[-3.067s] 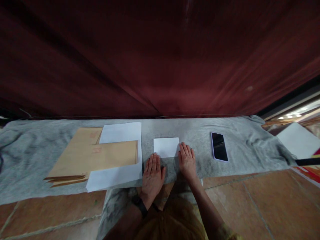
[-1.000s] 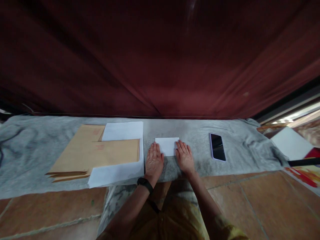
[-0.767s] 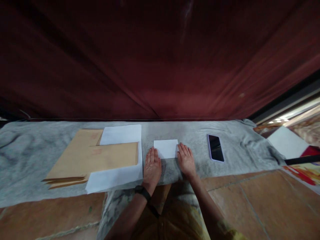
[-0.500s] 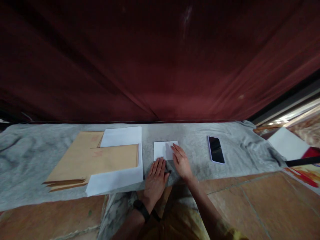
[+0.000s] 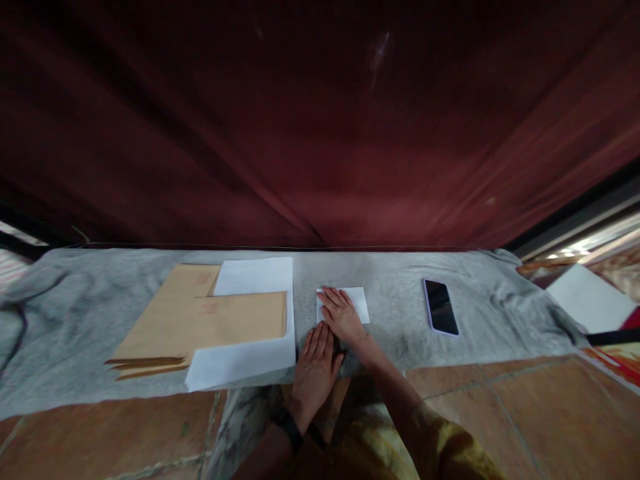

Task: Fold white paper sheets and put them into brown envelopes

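Note:
A small white piece of paper (image 5: 359,305), which looks folded, lies on the grey cloth in front of me. My right hand (image 5: 341,312) rests flat over its left part, fingers stretched out toward the paper's upper left corner. Close below, my left hand (image 5: 316,360) lies flat on the cloth, its fingertips at the paper's lower left edge. Both hands are open, and the paper's left side is mostly hidden beneath the right one.
Brown envelopes (image 5: 165,327) lie in a stack at the left, partly over white paper sheets (image 5: 240,365). A phone (image 5: 441,307) is on the grey cloth (image 5: 390,270) to the right. A dark red surface (image 5: 320,167) rises behind the cloth.
My right hand has slid left across the paper, from its right edge to its left part. The left hand stays at the lower edge. The whole view has shifted slightly.

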Tool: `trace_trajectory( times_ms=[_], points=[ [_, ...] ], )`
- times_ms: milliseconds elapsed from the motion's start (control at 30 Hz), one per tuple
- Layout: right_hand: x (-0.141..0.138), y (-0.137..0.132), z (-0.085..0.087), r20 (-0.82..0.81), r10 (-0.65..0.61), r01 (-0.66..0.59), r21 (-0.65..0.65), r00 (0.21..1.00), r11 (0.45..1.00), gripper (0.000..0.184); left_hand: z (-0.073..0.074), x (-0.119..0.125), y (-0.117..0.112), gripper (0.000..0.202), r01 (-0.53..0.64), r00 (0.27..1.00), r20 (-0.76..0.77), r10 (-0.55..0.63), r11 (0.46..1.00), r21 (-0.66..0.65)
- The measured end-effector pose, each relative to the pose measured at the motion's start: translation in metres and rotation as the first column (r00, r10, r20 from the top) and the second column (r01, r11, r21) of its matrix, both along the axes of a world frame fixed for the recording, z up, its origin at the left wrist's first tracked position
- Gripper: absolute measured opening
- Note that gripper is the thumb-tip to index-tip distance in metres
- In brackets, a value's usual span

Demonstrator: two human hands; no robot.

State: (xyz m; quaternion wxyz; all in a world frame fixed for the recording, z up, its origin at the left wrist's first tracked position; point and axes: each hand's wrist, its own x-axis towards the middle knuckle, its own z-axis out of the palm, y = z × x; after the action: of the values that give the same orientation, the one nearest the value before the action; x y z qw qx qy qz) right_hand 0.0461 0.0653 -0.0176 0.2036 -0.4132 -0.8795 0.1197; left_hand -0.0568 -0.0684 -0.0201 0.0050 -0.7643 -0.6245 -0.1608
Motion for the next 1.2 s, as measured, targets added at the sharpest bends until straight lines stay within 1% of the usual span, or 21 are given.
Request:
trace_trajectory(
  times_ms=[133,267,400,533,600,633,700,767,800,833,867,900,933,967,1033,1133,1200],
  points=[
    [0.003,0.011,0.001,0.010,-0.024,0.024,0.007,1.000,1.000,0.044,-0.001,0.000,0.000,0.054,0.002,1.000,0.012,-0.002,1.000,0.007],
    [0.007,0.016,0.001,-0.003,-0.013,0.013,0.022,1.000,1.000,0.043,0.000,0.001,0.001,0.054,0.003,1.000,0.015,-0.003,1.000,0.004],
    [0.013,0.003,-0.002,-0.019,-0.035,0.036,0.034,0.999,0.999,0.044,0.003,0.002,0.001,0.054,0.009,1.000,0.027,-0.008,1.000,-0.022],
    [0.022,-0.017,-0.008,-0.038,-0.050,0.052,0.049,0.998,0.997,0.044,0.008,-0.006,0.001,0.052,0.030,0.995,0.092,-0.024,0.998,-0.060],
    [0.025,-0.023,-0.010,-0.070,-0.060,0.064,0.059,0.996,0.996,0.045,0.016,-0.014,0.000,0.051,0.034,0.990,0.138,-0.026,0.998,-0.058],
    [0.026,-0.025,-0.011,-0.089,-0.066,0.071,0.063,0.994,0.995,0.045,0.024,-0.019,-0.002,0.051,0.031,0.986,0.164,-0.022,0.998,-0.054],
    [0.027,-0.025,-0.012,-0.121,-0.079,0.088,0.066,0.990,0.994,0.045,0.044,-0.031,-0.005,0.049,0.020,0.975,0.221,-0.007,0.998,-0.053],
    [0.027,-0.024,-0.012,-0.135,-0.086,0.095,0.066,0.987,0.993,0.045,0.067,-0.045,-0.008,0.047,0.046,0.959,0.282,-0.030,0.998,-0.051],
    [0.027,-0.024,-0.012,-0.134,-0.085,0.094,0.065,0.987,0.993,0.045,0.078,-0.053,-0.009,0.048,0.042,0.952,0.304,-0.022,0.997,-0.061],
    [0.027,-0.024,-0.011,-0.131,-0.083,0.092,0.063,0.988,0.994,0.044,0.086,-0.063,-0.007,0.050,0.034,0.953,0.302,-0.015,0.998,-0.056],
    [0.026,-0.024,-0.011,-0.127,-0.083,0.092,0.062,0.988,0.994,0.044,0.092,-0.073,-0.004,0.053,-0.003,0.961,0.277,0.017,0.999,-0.049],
    [0.026,-0.024,-0.011,-0.124,-0.086,0.094,0.062,0.989,0.994,0.044,0.095,-0.085,0.000,0.059,-0.034,0.971,0.235,0.045,0.998,-0.049],
    [0.026,-0.024,-0.011,-0.123,-0.091,0.100,0.062,0.988,0.993,0.044,0.094,-0.097,0.006,0.068,-0.049,0.980,0.187,0.060,0.997,-0.062],
    [0.026,-0.025,-0.011,-0.124,-0.099,0.108,0.064,0.987,0.992,0.044,0.091,-0.111,0.013,0.078,-0.065,0.987,0.139,0.079,0.992,-0.104],
    [0.025,-0.025,-0.012,-0.125,-0.108,0.118,0.069,0.986,0.991,0.043,0.080,-0.137,0.027,0.092,-0.119,0.990,0.043,0.131,0.968,-0.223],
    [0.025,-0.026,-0.013,-0.123,-0.110,0.120,0.074,0.986,0.990,0.042,0.066,-0.170,0.044,0.101,-0.131,0.991,-0.056,0.119,0.912,-0.388],
    [0.026,-0.026,-0.014,-0.122,-0.109,0.119,0.072,0.986,0.990,0.042,0.062,-0.182,0.051,0.104,-0.132,0.991,-0.087,0.103,0.884,-0.448]
  ],
)
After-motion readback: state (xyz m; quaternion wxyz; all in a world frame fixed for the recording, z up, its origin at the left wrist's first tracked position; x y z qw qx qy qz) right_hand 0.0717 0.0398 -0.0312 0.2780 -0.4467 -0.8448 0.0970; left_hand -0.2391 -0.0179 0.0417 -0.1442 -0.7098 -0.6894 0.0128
